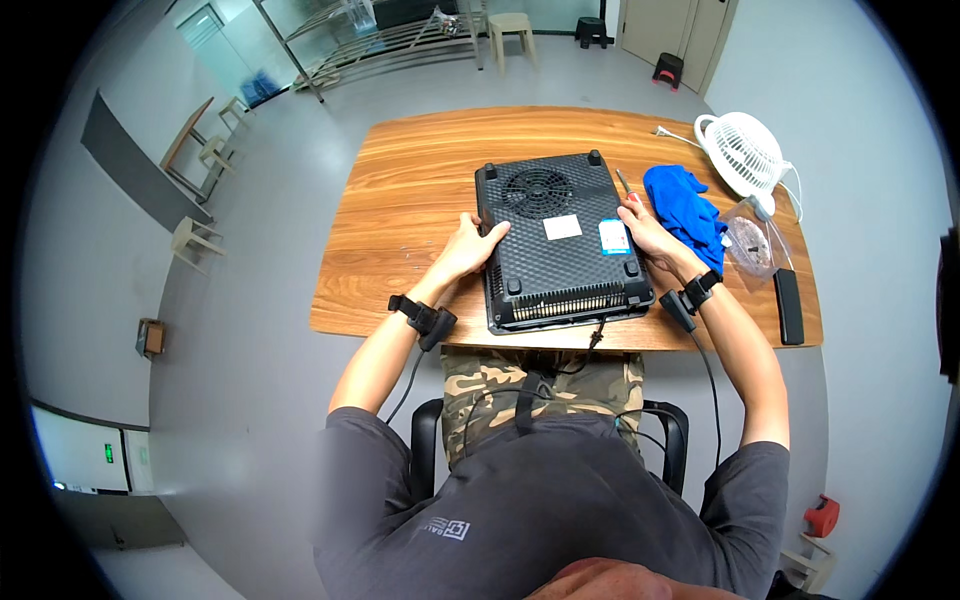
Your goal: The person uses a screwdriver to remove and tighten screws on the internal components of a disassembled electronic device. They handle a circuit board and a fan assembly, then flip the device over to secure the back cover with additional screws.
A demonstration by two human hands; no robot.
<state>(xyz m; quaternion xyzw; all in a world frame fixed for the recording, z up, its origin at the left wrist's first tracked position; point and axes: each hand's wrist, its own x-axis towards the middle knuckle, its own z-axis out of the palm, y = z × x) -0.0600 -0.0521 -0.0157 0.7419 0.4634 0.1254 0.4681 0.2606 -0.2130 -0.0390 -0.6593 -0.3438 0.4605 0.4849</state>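
Grey shirt [600, 500], foreground, before the wooden table [400, 180]. Toward the table's near edge, feet uppermost: black appliance [555, 268], probably rigid, moderately heavy, best held by its side edges. Left hand [468, 248] and right hand [655, 238], angled inward, clasp these; whether the right also holds the screwdriver [626, 186] is unclear.
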